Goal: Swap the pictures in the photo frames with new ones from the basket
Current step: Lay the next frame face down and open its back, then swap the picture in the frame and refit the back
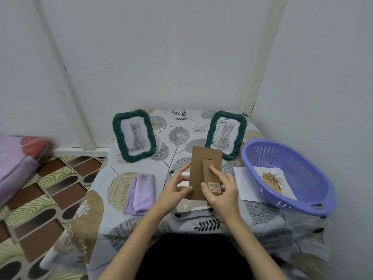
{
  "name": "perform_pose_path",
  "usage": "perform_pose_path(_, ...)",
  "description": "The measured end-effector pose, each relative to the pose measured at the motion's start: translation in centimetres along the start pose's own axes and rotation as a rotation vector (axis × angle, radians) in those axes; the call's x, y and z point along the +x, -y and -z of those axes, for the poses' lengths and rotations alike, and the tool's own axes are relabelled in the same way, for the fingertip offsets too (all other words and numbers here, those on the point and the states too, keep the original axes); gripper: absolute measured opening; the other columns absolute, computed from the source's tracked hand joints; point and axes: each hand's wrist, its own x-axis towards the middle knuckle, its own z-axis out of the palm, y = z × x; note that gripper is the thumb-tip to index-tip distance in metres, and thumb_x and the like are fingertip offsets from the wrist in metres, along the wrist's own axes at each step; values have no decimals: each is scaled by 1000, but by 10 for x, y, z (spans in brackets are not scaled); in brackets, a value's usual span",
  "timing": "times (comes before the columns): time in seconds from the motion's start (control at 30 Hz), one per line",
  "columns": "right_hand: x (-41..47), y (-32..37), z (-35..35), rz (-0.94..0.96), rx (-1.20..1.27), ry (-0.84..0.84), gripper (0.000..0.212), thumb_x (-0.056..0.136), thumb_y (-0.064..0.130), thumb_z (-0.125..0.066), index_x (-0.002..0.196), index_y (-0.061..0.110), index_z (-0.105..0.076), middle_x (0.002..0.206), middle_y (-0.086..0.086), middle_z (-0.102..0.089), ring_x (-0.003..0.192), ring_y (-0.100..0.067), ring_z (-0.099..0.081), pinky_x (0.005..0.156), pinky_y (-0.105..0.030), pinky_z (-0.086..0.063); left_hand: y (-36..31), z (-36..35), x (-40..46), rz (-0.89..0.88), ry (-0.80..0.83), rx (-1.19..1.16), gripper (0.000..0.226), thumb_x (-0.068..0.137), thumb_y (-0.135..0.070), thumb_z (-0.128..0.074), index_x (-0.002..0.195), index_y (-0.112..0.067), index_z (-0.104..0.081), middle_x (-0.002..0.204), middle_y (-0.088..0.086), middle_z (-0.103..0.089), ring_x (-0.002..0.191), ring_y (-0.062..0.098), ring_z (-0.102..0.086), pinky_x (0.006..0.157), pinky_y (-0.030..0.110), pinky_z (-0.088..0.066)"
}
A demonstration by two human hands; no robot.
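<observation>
Backing board [201,174]: a brown card with a stand flap and barcode sticker was held tilted at centre frame, above a frame [191,207] lying flat on the tabletop [181,136].
Left hand [175,187]: the board's left edge was pinched by curled fingers.
Right hand [221,190]: its fingers were clamped on the stand flap, index finger stretched along it.
Standing frames: a cat frame [134,136] was seen upper left of centre, a sketch frame [226,134] upper right, well apart.
Basket [286,176]: a purple basket was seen at the right tabletop edge, close to the wall, with a leaf picture [272,181] inside.
Cloth [141,194]: a folded lilac cloth was seen left of the hands.
</observation>
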Motion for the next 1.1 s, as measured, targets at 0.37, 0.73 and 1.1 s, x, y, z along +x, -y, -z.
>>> perform_pose_path(0.37,5,-44,52,-108,-375,171,57,74,31,-71,128,24,-54,94,-1,-42,97,-15,-41,92,-29,-38,31,21,8,206,-73,1208,59,92,-43,-47,144,-40,-20,154,5,-19,144,28,-8,116,46,-7)
perform_pose_path(0.73,7,-67,30,-171,-729,288,59,76,47,-57,131,28,-50,115,-6,-47,110,-23,-37,98,-36,-37,61,40,2,222,-141,1476,45,99,-36,-22,144,-41,-19,156,-6,-19,145,25,-1,109,64,8)
perform_pose_path(1.1,3,-60,12,-56,-913,234,58,75,68,-46,126,41,-48,116,-2,-47,108,-23,-38,88,-38,-32,54,51,10,152,-186,1245,61,91,-60,-32,145,-34,-22,157,-10,-11,146,18,6,114,55,8)
